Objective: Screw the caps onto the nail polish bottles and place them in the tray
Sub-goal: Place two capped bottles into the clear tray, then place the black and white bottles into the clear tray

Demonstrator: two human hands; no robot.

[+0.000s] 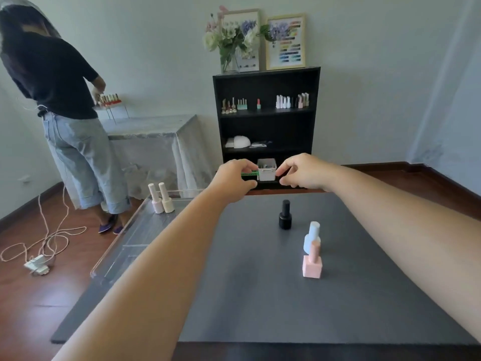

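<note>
Both my arms reach out over the far edge of the dark table (247, 295). My left hand (234, 178) pinches a small green ribbed piece (249, 174) held level. My right hand (299, 171) is pinched a short gap away; what it holds, if anything, is hidden. A clear tray (104, 259) lies along the table's left side, with a pale pink bottle (156, 199) and a cream bottle (166, 198) standing capped at its far end. On the table stand a black bottle (285, 214), a light blue bottle (311, 237) and a square pink bottle (312, 264), all capped.
A black bookcase (268, 118) with polish bottles and a white bin (266, 169) stands behind the table. At the back left a person (59, 100) stands at a cloth-covered table (156, 136). A cable and power strip (36, 264) lie on the wooden floor.
</note>
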